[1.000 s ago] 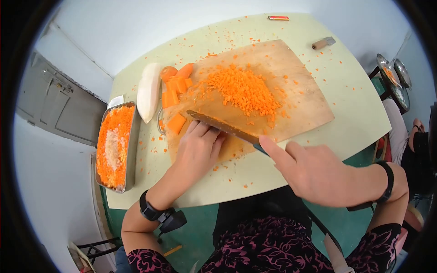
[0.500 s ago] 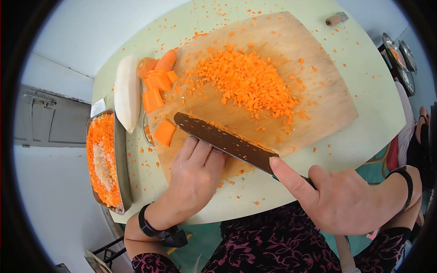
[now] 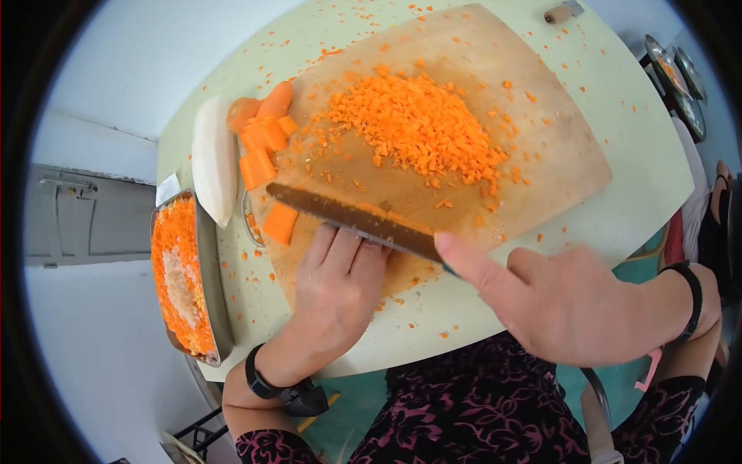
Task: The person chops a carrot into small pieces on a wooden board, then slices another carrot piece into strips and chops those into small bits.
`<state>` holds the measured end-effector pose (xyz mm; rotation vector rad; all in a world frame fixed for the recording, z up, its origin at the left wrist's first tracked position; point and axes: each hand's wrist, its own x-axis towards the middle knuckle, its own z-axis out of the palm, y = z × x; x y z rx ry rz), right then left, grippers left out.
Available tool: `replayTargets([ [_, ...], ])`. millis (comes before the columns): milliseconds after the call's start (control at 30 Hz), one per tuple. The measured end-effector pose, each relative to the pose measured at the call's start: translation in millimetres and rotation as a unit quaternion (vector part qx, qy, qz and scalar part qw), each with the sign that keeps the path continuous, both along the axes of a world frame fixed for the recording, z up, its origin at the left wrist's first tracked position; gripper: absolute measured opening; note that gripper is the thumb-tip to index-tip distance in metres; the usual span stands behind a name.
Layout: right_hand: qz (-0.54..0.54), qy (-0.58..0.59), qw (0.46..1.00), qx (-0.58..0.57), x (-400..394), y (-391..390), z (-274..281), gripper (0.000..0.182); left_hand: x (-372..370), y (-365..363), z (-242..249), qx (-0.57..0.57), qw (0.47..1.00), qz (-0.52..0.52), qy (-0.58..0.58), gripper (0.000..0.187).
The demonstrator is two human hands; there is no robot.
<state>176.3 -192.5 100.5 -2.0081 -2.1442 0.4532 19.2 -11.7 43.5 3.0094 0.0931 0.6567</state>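
Observation:
My right hand (image 3: 568, 309) grips the handle of a broad dark kitchen knife (image 3: 340, 214), index finger stretched along the top of the blade. Bits of carrot cling to the metal. My left hand (image 3: 336, 282) is curled against the near side of the blade, fingertips hidden; a thin orange edge of a carrot piece shows just beyond the blade. Beneath lies a wooden cutting board (image 3: 541, 178). A heap of minced carrot (image 3: 421, 127) covers its middle. Cut carrot chunks (image 3: 259, 166) lie at its left side, with a single carrot slice (image 3: 280, 223) near the knife tip.
A peeled white radish (image 3: 214, 162) lies left of the board. Beside it a metal tray (image 3: 220, 309) holds chopped orange and pale food. A wooden-handled tool (image 3: 563, 11) rests at the table's far edge. Carrot crumbs dot the pale green table (image 3: 649, 155). Dishes (image 3: 676, 85) stand at far right.
The knife has shifted left, its tip now further over toward the carrot chunks, and my right hand has moved with it. My left hand stays at nearly the same place. The view has shifted slightly.

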Motion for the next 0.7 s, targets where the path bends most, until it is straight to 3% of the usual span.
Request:
replayTargets([
  [200, -0.007, -0.060, 0.997, 0.041, -8, -5, 7, 0.067, -3, -4, 0, -0.051, 0.998, 0.033, 0.023, 0.028],
  [300, -0.012, -0.110, 0.993, 0.050, -13, -1, 10, 0.063, -1, -1, 0, -0.005, 1.000, 0.004, 0.017, 0.025],
  [400, -0.023, -0.079, 0.995, 0.055, -9, 6, 7, 0.069, 0, 0, 2, -0.010, 1.000, 0.000, 0.014, 0.027],
  [500, 0.001, 0.059, 0.998, 0.011, -2, 27, -2, 0.076, 0, -2, 2, -0.011, 1.000, 0.008, 0.013, 0.028],
  [600, -0.036, 0.052, 0.997, 0.045, -1, 30, -12, 0.081, -3, -4, -1, 0.020, 0.999, 0.024, 0.025, 0.026],
  [700, -0.037, 0.101, 0.994, -0.011, 7, 23, -2, 0.080, -4, -3, -2, 0.020, 0.999, 0.018, 0.025, 0.024],
])
